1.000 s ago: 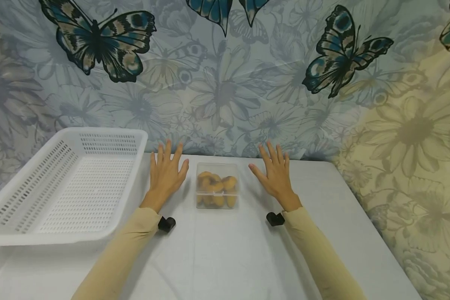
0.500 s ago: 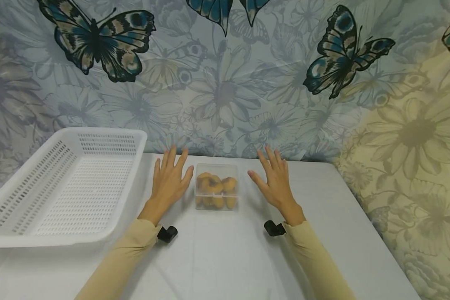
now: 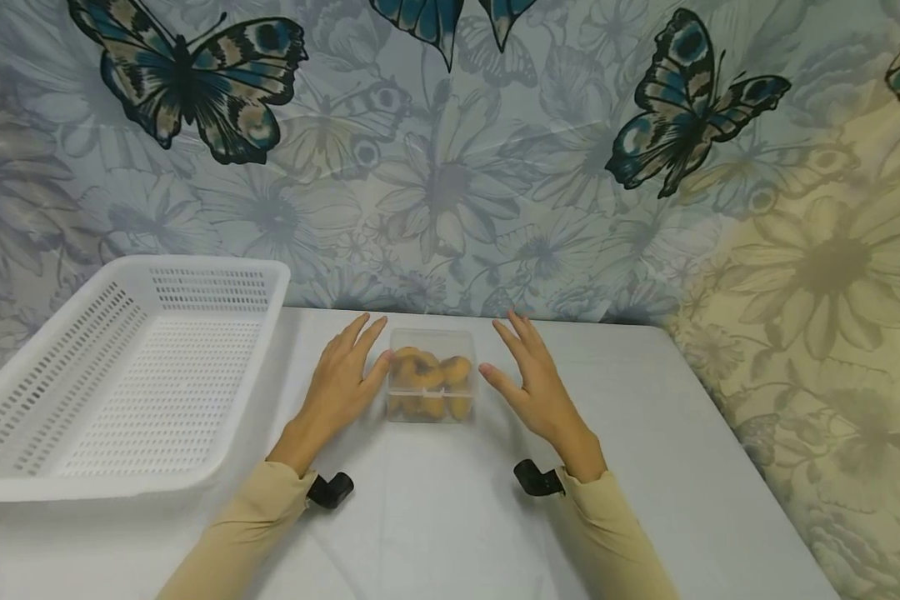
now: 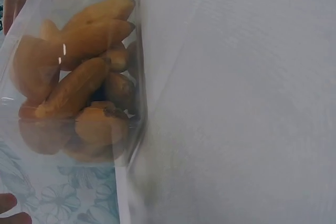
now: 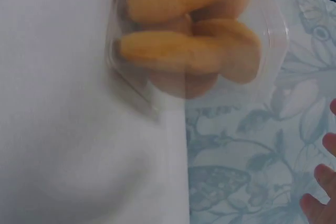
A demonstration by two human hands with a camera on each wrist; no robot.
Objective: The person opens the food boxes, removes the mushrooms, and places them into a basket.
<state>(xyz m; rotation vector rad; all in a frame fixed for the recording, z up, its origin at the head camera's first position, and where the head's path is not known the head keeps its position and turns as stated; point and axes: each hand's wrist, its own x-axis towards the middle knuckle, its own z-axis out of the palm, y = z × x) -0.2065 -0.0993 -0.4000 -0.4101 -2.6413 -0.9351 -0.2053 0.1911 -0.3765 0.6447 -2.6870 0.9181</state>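
Observation:
A clear plastic box with a latch on its front stands on the white table, its lid closed. Through its walls show several curved, yellow-brown pieces with dark tips, which look like small bananas. My left hand is at the box's left side, fingers extended and thumb tip right at the edge. On the other side my right hand has its fingers spread, the thumb close to the box's right edge. Neither hand grips anything. Fingertips of the right hand show at the edge of the right wrist view.
A large white perforated plastic basket stands on the left of the table, its inside bare. Behind the table hangs a cloth printed with flowers and butterflies. A small black camera sits on each wrist.
Both hands have drawn back toward me and inward, closing in on the box from its two sides. The box and the basket keep their places on the table.

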